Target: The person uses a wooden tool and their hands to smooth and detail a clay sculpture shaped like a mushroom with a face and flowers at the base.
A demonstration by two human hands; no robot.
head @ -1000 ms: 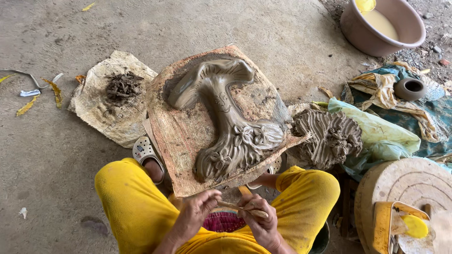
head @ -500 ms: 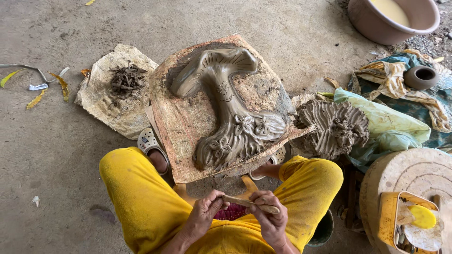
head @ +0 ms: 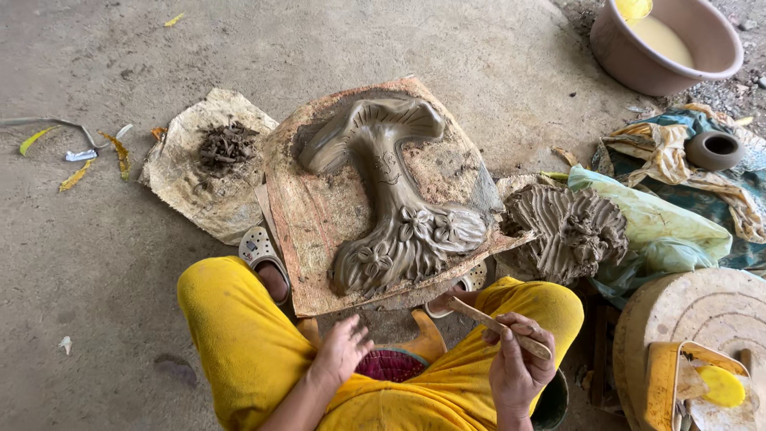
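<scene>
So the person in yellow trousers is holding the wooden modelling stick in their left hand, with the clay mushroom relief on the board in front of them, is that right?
Not quite: the head view shows the wooden modelling stick in the right hand. The left hand is empty, fingers spread. The clay mushroom relief does lie on the board in front.

- The basin of pale liquid is cut off by the top edge.
- The round clay slab and yellow container run past the right and bottom edges.
- The right hand covers the middle of the wooden stick.
- The board hides most of both sandalled feet.
</scene>
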